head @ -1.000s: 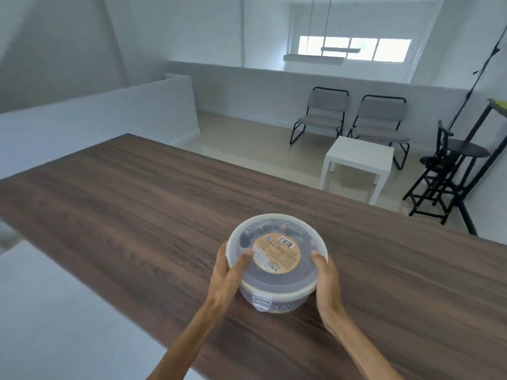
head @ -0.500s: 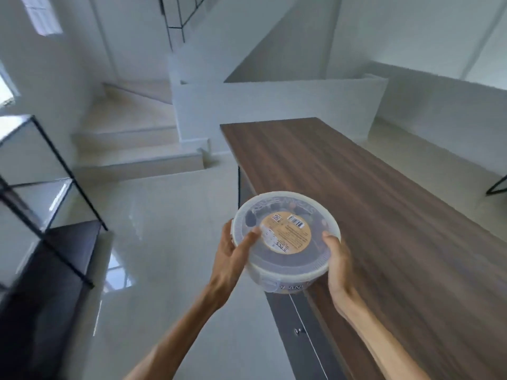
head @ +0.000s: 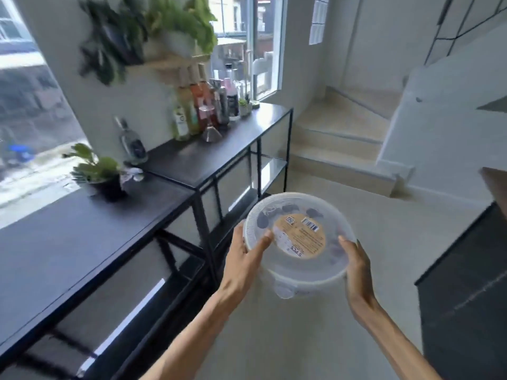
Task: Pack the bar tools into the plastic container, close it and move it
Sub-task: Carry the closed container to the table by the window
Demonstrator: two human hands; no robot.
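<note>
The round clear plastic container point(head: 299, 242) has its lid on, with a tan label on top and dark shapes showing dimly through the plastic. It hangs in the air above the pale floor, held between both hands. My left hand point(head: 244, 256) grips its left side with the thumb over the lid's rim. My right hand point(head: 354, 263) presses against its right side. The bar tools themselves cannot be made out inside.
A long black shelving unit point(head: 115, 215) runs along the left under a window, with a potted plant point(head: 101, 174), several bottles point(head: 197, 105) and a glass on top. Steps point(head: 337, 144) rise ahead. A dark counter side point(head: 466, 283) stands at right.
The container has been lifted off the wooden counter and carried leftward in both hands. The view has swung from the counter to the black shelving and window.
</note>
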